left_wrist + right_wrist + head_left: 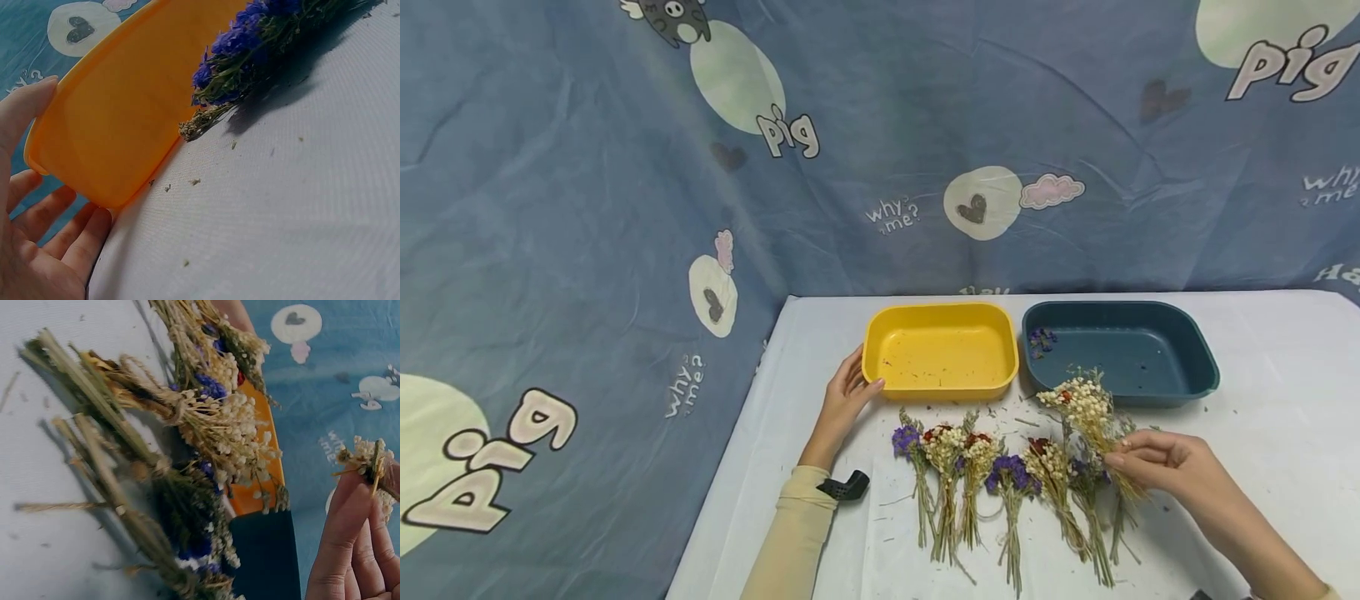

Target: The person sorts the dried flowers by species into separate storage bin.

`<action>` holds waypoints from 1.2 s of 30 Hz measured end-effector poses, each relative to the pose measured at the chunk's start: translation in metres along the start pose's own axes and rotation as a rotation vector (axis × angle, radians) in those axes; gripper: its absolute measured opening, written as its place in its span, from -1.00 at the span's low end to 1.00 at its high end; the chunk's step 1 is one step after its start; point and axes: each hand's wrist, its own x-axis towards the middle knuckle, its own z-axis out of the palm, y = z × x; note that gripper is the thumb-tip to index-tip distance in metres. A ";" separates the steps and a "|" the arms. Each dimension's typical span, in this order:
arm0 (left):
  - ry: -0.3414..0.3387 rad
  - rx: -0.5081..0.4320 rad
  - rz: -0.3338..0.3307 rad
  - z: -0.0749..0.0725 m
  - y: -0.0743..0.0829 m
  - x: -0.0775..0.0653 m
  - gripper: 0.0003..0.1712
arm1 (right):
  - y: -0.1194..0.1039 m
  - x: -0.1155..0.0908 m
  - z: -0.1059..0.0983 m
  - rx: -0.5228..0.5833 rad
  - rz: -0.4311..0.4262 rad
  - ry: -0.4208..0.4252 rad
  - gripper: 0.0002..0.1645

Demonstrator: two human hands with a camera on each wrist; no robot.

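Counting seven bunches point(1012, 475) on the table point(1285, 400), we see right grip point(1176, 467) pinching an eighth point(1082, 402); left grip point(844, 400), relaxed, touches the yellow of two trays point(940, 394).

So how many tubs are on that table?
2: the yellow tub, with the left hand at its left end, and the dark blue tub beside it on the right. Both show nearly whole; I see no others.

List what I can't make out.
Head: some stems of the held bouquet, covered by the right hand.
Left wrist: the floor of the yellow tray, hidden by its wall.
Left wrist: part of the purple bouquet, cut off by the top edge.
Right wrist: part of the blue tray, cut off by the bottom edge.
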 end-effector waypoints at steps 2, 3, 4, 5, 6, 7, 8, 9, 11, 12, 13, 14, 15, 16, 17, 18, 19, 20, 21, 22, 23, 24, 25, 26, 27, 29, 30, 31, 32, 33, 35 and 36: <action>-0.002 0.006 0.005 0.000 0.000 0.000 -0.16 | -0.004 0.003 0.002 -0.001 0.010 -0.006 -0.81; -0.001 0.007 0.004 0.000 0.000 0.000 -0.16 | -0.006 0.005 0.003 -0.001 0.011 -0.008 -0.79; -0.004 0.008 0.009 0.000 -0.001 0.000 -0.16 | -0.008 0.007 0.004 -0.004 0.015 -0.011 -0.78; -0.005 0.010 0.011 0.000 -0.001 0.000 -0.15 | -0.010 0.008 0.005 0.000 0.016 -0.015 -0.77; -0.007 0.011 0.013 0.000 -0.001 0.001 -0.15 | -0.012 0.010 0.006 0.002 0.016 -0.024 -0.76; -0.009 0.011 0.015 0.000 -0.001 0.001 -0.15 | -0.014 0.012 0.007 0.008 0.021 -0.029 -0.75; -0.011 0.010 0.016 0.000 -0.001 0.001 -0.15 | -0.015 0.015 0.008 0.017 0.024 -0.035 -0.74; -0.013 0.009 0.017 0.000 -0.002 0.001 -0.15 | -0.017 0.017 0.009 0.024 0.021 -0.045 -0.73; -0.017 0.006 0.016 0.000 -0.002 0.001 -0.15 | -0.019 0.022 0.011 0.029 0.016 -0.060 -0.71; -0.017 0.002 0.016 0.000 -0.002 0.001 -0.15 | -0.021 0.024 0.012 0.030 0.017 -0.066 -0.70; -0.017 -0.002 0.016 0.000 -0.003 0.001 -0.15 | -0.022 0.026 0.013 0.029 0.014 -0.072 -0.68; -0.018 -0.005 0.019 0.000 -0.003 0.002 -0.15 | -0.023 0.028 0.013 0.021 0.009 -0.082 -0.67; -0.019 -0.006 0.020 0.000 -0.003 0.002 -0.14 | -0.025 0.030 0.014 0.011 0.004 -0.091 -0.66; -0.018 -0.007 0.020 0.000 -0.003 0.001 -0.14 | -0.026 0.033 0.015 0.006 0.004 -0.097 -0.65; -0.017 -0.008 0.019 0.000 -0.002 0.001 -0.14 | -0.028 0.035 0.016 0.003 0.006 -0.103 -0.64; -0.016 -0.006 0.018 0.000 -0.002 0.001 -0.14 | -0.030 0.037 0.017 -0.001 0.000 -0.114 -0.63; -0.016 -0.004 0.017 0.000 -0.002 0.001 -0.14 | -0.032 0.039 0.017 -0.006 -0.006 -0.124 -0.62; -0.015 -0.002 0.016 0.000 -0.001 0.001 -0.14 | -0.033 0.040 0.018 -0.010 -0.008 -0.132 -0.61; -0.014 -0.001 0.013 0.000 -0.001 0.001 -0.14 | -0.035 0.042 0.019 -0.016 -0.013 -0.138 -0.60; -0.013 0.000 0.010 0.000 -0.001 0.001 -0.14 | -0.037 0.044 0.020 -0.020 -0.018 -0.143 -0.59; -0.013 -0.001 0.008 0.000 0.000 0.000 -0.14 | -0.039 0.046 0.021 -0.023 -0.024 -0.147 -0.59; -0.012 -0.001 0.005 0.000 0.001 0.000 -0.14 | -0.040 0.049 0.022 -0.027 -0.028 -0.148 -0.57; -0.012 -0.002 0.000 0.001 0.002 0.000 -0.14 | -0.042 0.051 0.023 -0.034 -0.033 -0.147 -0.56; -0.013 -0.002 -0.004 0.001 0.004 -0.001 -0.14 | -0.043 0.053 0.023 -0.042 -0.038 -0.144 -0.56; -0.013 -0.002 -0.010 0.001 0.006 -0.001 -0.13 | -0.045 0.055 0.024 -0.047 -0.039 -0.138 -0.55; -0.016 -0.004 -0.021 0.002 0.010 -0.003 -0.12 | -0.048 0.060 0.026 -0.051 -0.038 -0.129 -0.53; -0.016 -0.003 -0.026 0.002 0.011 -0.003 -0.11 | -0.049 0.063 0.027 -0.056 -0.037 -0.124 -0.52; -0.018 -0.005 -0.028 0.002 0.012 -0.003 -0.10 | -0.051 0.065 0.028 -0.060 -0.037 -0.122 -0.51; -0.018 -0.006 -0.029 0.002 0.012 -0.003 -0.10 | -0.053 0.068 0.028 -0.067 -0.036 -0.121 -0.50; -0.016 -0.005 -0.031 0.002 0.011 -0.003 -0.10 | -0.055 0.070 0.029 -0.072 -0.031 -0.123 -0.49; -0.012 -0.007 -0.029 0.001 0.008 -0.002 -0.10 | -0.058 0.076 0.031 -0.081 -0.024 -0.131 -0.48; -0.010 -0.009 -0.027 0.001 0.006 -0.001 -0.11 | -0.060 0.078 0.032 -0.086 -0.021 -0.135 -0.48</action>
